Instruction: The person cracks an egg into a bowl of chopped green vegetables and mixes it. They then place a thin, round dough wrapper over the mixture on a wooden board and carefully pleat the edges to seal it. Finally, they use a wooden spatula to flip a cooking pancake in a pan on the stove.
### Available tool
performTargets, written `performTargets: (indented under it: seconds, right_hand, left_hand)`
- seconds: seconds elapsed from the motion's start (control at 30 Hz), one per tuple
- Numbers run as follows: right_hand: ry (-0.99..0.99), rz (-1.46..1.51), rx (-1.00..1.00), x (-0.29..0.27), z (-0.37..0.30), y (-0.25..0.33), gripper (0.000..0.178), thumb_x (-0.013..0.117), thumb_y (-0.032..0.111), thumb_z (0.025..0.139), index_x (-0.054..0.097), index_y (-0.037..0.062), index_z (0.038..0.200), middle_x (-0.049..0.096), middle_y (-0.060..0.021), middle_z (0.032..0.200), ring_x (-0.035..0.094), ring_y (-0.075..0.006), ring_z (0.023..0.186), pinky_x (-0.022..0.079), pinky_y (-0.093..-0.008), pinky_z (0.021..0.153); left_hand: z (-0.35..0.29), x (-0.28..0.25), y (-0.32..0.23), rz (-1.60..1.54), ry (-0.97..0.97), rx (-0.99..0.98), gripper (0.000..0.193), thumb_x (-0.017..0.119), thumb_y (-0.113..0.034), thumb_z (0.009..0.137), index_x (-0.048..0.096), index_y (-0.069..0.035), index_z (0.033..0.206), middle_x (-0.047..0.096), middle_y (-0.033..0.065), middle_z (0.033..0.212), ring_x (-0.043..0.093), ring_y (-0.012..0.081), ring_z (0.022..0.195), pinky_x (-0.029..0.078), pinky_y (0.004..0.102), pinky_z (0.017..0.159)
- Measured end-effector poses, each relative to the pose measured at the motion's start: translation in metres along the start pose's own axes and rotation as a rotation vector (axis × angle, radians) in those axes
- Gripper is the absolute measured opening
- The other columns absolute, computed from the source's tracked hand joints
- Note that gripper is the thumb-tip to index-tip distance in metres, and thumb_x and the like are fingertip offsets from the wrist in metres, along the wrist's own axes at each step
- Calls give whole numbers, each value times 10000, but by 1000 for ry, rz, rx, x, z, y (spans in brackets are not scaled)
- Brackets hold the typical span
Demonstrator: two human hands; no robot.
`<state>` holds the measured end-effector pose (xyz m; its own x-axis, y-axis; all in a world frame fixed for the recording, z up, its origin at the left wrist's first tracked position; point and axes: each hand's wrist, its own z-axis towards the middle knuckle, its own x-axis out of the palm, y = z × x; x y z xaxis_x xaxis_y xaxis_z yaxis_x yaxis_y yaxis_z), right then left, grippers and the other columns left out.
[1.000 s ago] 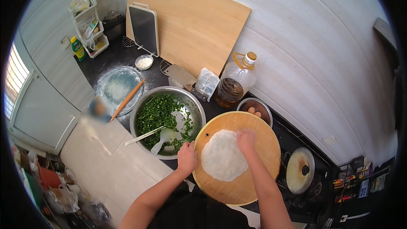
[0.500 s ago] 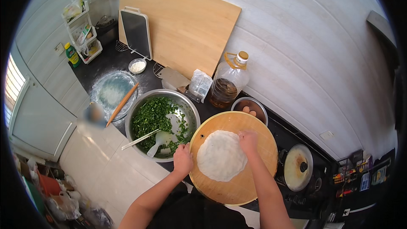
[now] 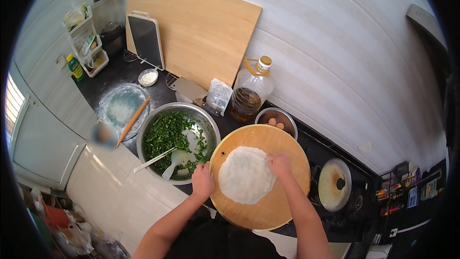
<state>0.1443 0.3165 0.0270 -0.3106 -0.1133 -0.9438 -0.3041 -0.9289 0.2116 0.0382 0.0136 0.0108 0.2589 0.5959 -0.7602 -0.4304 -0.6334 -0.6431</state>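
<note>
Both hands work a flat dough round (image 3: 246, 174) lying on the round wooden board (image 3: 278, 206): left hand (image 3: 202, 182) curled at its near-left edge, right hand (image 3: 279, 165) pressing fingers-down on its far-right edge. Beyond sit a steel bowl of chopped greens (image 3: 168, 134), an egg bowl (image 3: 276, 121) and an oil jug (image 3: 250, 90) on the dark bench (image 3: 122, 69).

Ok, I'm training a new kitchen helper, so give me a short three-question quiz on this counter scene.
1. True or false: the dough round lies on the round wooden board.
2. What sits in the steel bowl with the chopped greens? A) a whisk B) chopsticks and a white spoon C) a knife
3. Which hand touches the dough's far right edge?

Key: 1 true. 2 B. 3 the right hand; the left hand rests at the board's left rim.
</note>
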Motion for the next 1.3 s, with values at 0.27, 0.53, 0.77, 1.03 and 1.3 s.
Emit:
performTargets:
  seconds: [0.27, 0.53, 0.77, 1.03, 1.3]
  right_hand:
    - [-2, 70, 158, -5, -12, -6, 224, 556, 205, 819, 682, 65, 696, 639, -137, 737, 600, -336, 745, 463, -446, 681]
    - [-47, 38, 46, -8, -32, -14, 232, 562, 206, 844, 670, 56, 705, 603, -156, 685, 561, -357, 653, 422, -466, 621]
    - [-56, 9, 66, -13, -47, -14, 259, 544, 240, 865, 660, 71, 707, 592, -140, 670, 561, -350, 679, 422, -465, 641]
    - [44, 46, 237, -27, -57, 0, 305, 528, 286, 883, 682, 100, 696, 593, -154, 660, 575, -357, 668, 427, -491, 649]
    - [-17, -17, 156, -16, -78, -11, 274, 546, 254, 868, 670, 70, 707, 583, -155, 659, 563, -347, 658, 427, -471, 635]
  left_hand:
    - [1, -3, -1, -11, 39, -26, 464, 625, -82, 790, 516, 16, 1230, 528, 173, 1063, 539, 343, 972, 443, 422, 832]
    - [1, -2, 0, -2, 53, -27, 475, 627, -77, 791, 507, 19, 1240, 521, 175, 1076, 532, 345, 978, 443, 423, 830]
    - [1, -2, 1, -2, 52, -23, 468, 625, -67, 786, 509, 25, 1230, 517, 183, 1079, 530, 354, 971, 444, 423, 826]
    - [0, -3, 1, -16, 45, -10, 459, 619, -60, 787, 509, 30, 1223, 514, 188, 1066, 528, 359, 972, 442, 423, 826]
    - [1, -5, -1, -28, 53, -16, 452, 613, -46, 785, 504, 15, 1220, 514, 201, 1080, 528, 374, 997, 449, 436, 852]
